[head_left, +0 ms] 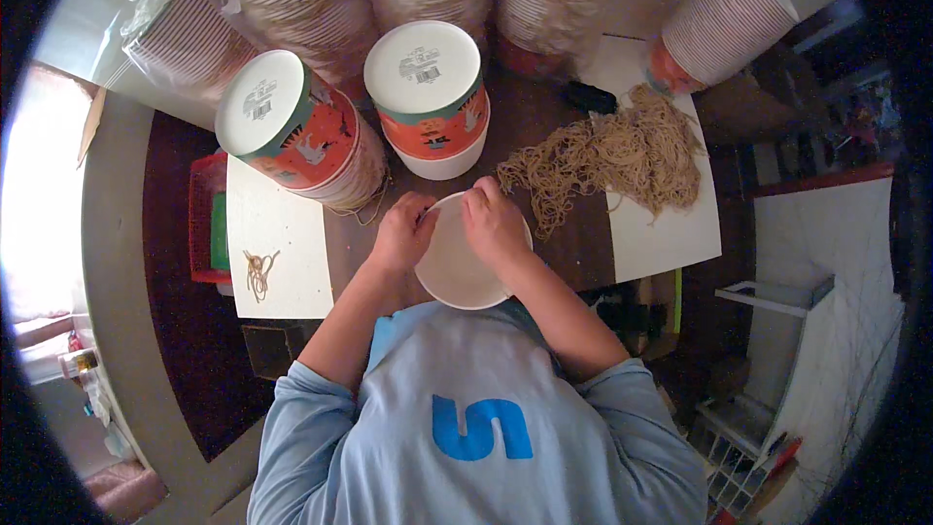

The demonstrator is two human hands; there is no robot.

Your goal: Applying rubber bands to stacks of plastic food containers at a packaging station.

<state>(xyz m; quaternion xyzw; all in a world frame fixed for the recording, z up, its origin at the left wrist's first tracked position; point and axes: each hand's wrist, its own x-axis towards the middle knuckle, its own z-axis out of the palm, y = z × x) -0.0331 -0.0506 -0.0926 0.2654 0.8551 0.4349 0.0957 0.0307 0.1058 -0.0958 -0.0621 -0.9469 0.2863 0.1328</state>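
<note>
A white paper bowl (455, 267) is held bottom-up over the near edge of the dark table, close to my chest. My left hand (403, 231) grips its left rim and my right hand (494, 224) grips its right rim, fingers curled at the far edge. A big heap of tan rubber bands (612, 157) lies just right of my right hand, partly on a white sheet (661, 238). Two upside-down stacks of orange printed paper bowls stand beyond my hands, one at left (292, 131) and one in the middle (428, 97).
Long bagged stacks of striped bowls (292, 0) lie along the back, another stack (724, 15) at far right. A few rubber bands (258, 272) rest on a white sheet (277, 243) at left, beside a red tray (206, 219). A white rack (777, 297) stands at right.
</note>
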